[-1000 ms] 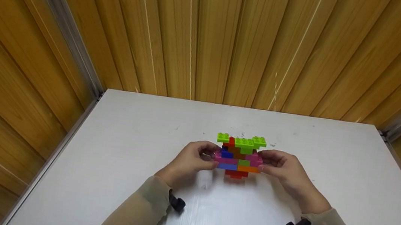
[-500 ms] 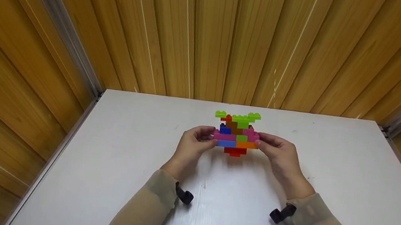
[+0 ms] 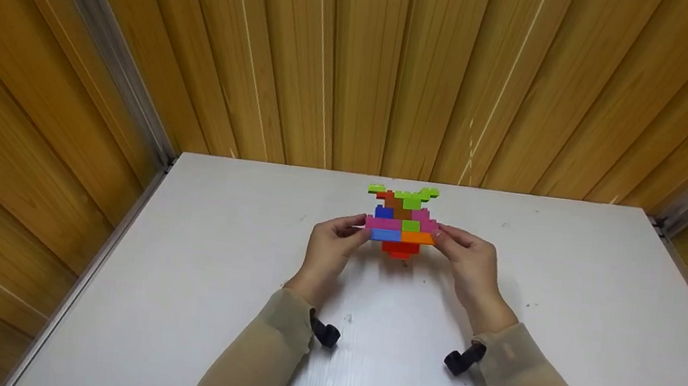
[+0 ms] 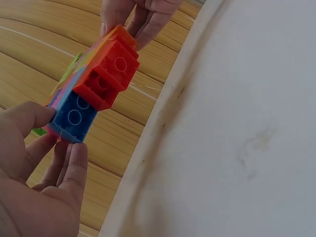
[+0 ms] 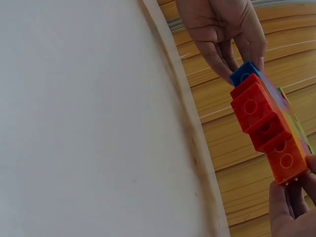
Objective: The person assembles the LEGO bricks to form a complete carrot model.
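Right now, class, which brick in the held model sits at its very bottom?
The red brick is lowest, jutting below the blue brick and orange brick pinched by the left hand and right hand.

**Both hands raised, pinching from either side**

The left hand (image 3: 329,248) and right hand (image 3: 465,258) are held out ahead of the body, above the surface, palms turned inward toward each other. Each pinches with thumb on the near side and fingers (image 4: 74,163) behind. Both forearms, in beige sleeves, angle inward toward the hands.
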The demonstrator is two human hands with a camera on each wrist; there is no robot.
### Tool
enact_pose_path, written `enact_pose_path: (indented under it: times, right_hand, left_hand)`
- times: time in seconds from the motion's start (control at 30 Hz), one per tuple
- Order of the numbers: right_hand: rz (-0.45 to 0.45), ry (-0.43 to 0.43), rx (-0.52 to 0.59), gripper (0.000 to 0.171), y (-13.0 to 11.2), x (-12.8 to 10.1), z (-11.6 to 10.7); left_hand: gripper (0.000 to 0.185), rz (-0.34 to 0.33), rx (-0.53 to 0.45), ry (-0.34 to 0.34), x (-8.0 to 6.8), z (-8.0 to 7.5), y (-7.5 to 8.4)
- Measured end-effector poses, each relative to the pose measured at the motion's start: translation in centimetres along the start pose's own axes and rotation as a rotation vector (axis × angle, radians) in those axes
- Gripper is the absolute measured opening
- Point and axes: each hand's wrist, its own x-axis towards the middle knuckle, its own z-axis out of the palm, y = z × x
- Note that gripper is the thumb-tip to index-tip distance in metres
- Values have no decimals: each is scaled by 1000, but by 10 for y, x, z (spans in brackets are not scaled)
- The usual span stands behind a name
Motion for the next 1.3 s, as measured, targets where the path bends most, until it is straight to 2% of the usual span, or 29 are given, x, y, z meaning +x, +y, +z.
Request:
enact_pose_path:
  times: [0.27,0.47,0.67,0.93,1.3]
  right_hand:
    - [30,-2,-92,43,14,3,-3]
    - [57,-13,-131,40,14,5,0]
    - [106,-23,-189,40,12,10,1]
    - [134,-53,-229,41,11,13,0]
    - [175,-96,-239,45,13,14,-8]
  left_hand:
    - [37,-25,51,19,2,3,-11]
    - [36,-13,74,27,2,2,-16]
    - [38,-35,87,23,1,1,-14]
    - [35,-56,100,59,3,3,-15]
    - [31,-88,143,70,2,10,-15]
